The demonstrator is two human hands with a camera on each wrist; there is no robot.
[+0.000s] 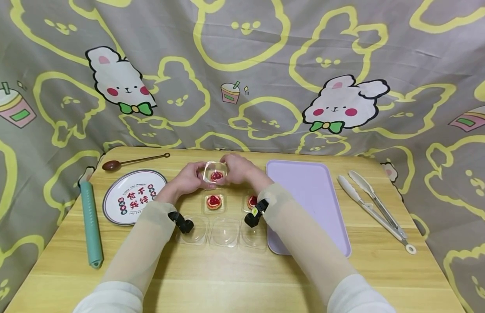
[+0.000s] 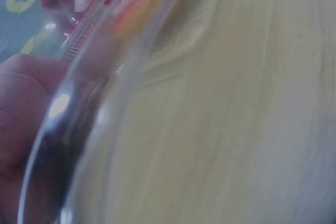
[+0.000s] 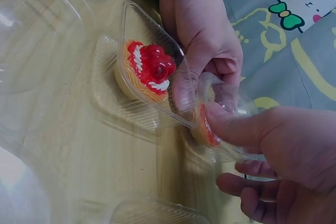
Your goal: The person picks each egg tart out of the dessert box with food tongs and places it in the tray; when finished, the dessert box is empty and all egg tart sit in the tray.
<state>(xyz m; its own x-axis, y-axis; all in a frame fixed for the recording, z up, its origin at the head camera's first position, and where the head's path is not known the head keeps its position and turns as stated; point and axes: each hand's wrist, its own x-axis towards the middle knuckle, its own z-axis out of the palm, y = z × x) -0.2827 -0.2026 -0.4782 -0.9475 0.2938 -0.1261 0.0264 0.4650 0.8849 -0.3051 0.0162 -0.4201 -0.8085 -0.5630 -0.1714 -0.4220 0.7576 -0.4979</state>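
"Since the left hand (image 1: 189, 179) and the right hand (image 1: 238, 168) meet near the far edge of the desk (image 1: 211, 278), what have they got?"

"One clear box (image 1: 215, 168) with a red-topped tart (image 1: 217, 176) inside, close to the middle of that edge. Left fingers curl round its left side; the right thumb and bent fingers pinch the opposite side."

"Is it lifted off the wood?"

"I can't tell whether its base touches."

"And towards the near edge?"

"Just in front sits a second tart (image 1: 214, 201), with a third tart (image 1: 252, 202) to its right, partly hidden by the wrist camera (image 1: 257, 213). Closer still come three clear domes (image 1: 224, 232) in a row."

"The sides?"

"A teal roll (image 1: 91, 224) lies along the left edge, an oval plate (image 1: 109, 204) beside it, and a brown spoon (image 1: 112, 165) at the far left corner. Right of the tarts is a lilac tray (image 1: 305, 187); tongs (image 1: 380, 206) lie near the right edge."
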